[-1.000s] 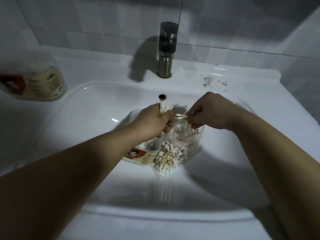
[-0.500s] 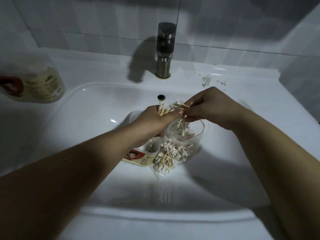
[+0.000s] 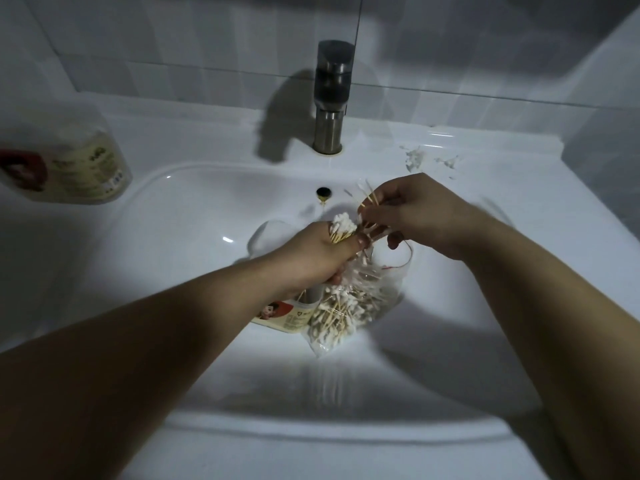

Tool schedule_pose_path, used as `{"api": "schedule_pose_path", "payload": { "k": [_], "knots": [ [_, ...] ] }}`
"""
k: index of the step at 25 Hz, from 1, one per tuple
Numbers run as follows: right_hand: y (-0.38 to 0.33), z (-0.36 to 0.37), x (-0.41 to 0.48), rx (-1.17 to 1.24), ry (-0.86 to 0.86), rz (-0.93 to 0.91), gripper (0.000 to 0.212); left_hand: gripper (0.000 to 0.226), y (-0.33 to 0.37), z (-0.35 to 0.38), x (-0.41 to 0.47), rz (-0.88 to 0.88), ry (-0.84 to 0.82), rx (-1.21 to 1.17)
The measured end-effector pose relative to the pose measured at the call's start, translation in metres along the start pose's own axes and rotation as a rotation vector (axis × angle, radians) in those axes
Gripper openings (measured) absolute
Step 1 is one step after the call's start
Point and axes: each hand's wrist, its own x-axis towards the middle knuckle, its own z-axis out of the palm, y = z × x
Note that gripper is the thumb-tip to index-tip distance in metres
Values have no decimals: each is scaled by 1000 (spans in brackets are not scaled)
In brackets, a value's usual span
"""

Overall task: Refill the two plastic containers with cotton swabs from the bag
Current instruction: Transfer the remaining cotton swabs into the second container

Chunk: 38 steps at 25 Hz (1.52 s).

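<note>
A clear plastic bag (image 3: 349, 303) of cotton swabs lies in the white sink basin (image 3: 180, 237). Beside it, under my left wrist, lies a plastic container (image 3: 284, 315) with a cartoon label. My left hand (image 3: 318, 254) grips an upright bundle of cotton swabs (image 3: 343, 226), white tips pointing up. My right hand (image 3: 412, 213) pinches a few loose swabs (image 3: 369, 199) just above and right of that bundle. A second plastic container (image 3: 69, 161) with a similar label lies on the counter at far left.
A steel faucet (image 3: 330, 95) stands behind the basin, and the dark overflow hole (image 3: 323, 192) sits below it. White scraps (image 3: 415, 157) lie on the counter at back right. Tiled walls close in behind and to the right.
My right hand has lifted a few swabs up out of the bag and moved them toward the bundle in my left hand, which has stayed over the bag.
</note>
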Motion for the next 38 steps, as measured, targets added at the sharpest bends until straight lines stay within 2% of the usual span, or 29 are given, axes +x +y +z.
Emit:
{"api": "schedule_pose_path", "payload": {
  "k": [3,6,10,15,22,27,33,36,38],
  "knots": [
    [2,0,1,64,40,-6,15,19,0,-1,2,3,-4,36],
    [2,2,0,121,-11,-12,14,13,0,-4,2,25,-25,42],
    [2,7,1,57,-10,-16,11,15,4,-4,-1,24,-48,-3],
    [3,6,7,145,180,-109,6,23,5,-4,0,11,-73,21],
    [-1,2,10,488,416,-203,9,26,11,-4,-1,40,43,48],
    [-3,6,8,498,370,-160,8,30,12,-6,7,65,274,-183],
    [0,2,11,482,372,-121,13,18,18,-9,9,9,305,-602],
    [2,11,9,396,277,-114,11,21,19,-9,7,5,282,-518],
    [3,14,9,356,253,-119,11,33,16,-10,7,-10,244,-447]
  ]
}}
